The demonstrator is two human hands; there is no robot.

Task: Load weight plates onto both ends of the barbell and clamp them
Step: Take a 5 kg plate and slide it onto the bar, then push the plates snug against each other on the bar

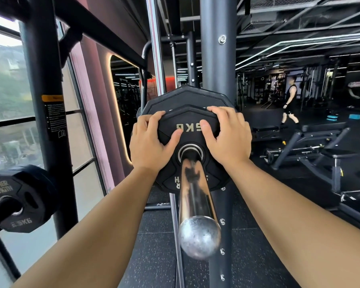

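Gripping the matte angular plate point(188, 121), left hand point(149, 147) and right hand point(229, 138) curl.

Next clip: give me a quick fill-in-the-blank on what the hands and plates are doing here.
1. The left hand and right hand both grip the front ____.
2. The rear plate is ____ than the front plate.
3. The barbell sleeve carries no ____ yet.
Missing words: plate; larger; clamp.
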